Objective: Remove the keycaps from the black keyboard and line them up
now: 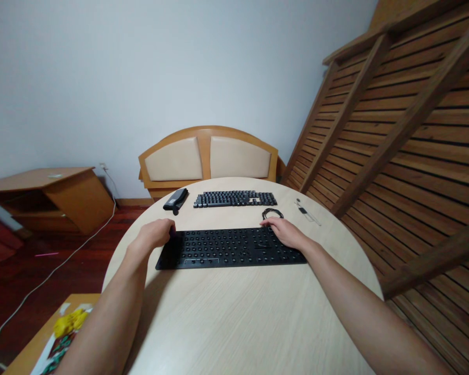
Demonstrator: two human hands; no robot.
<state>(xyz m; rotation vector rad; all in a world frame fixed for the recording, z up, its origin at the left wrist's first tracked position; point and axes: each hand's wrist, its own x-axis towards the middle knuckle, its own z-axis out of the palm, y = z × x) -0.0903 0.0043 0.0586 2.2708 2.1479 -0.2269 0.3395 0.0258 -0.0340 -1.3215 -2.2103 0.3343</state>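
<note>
A black keyboard base without keycaps lies across the middle of a round pale wooden table. My left hand curls over its left end, fingers bent down onto the edge. My right hand lies palm down on the right part of the base, fingers together and slightly bent. Behind it a second black keyboard with its keycaps on lies parallel.
A grey pouch lies left of the far keyboard, a coiled black cable and a small thin tool to its right. A wooden headboard stands behind the table. Slatted wooden frame at right, low cabinet at left.
</note>
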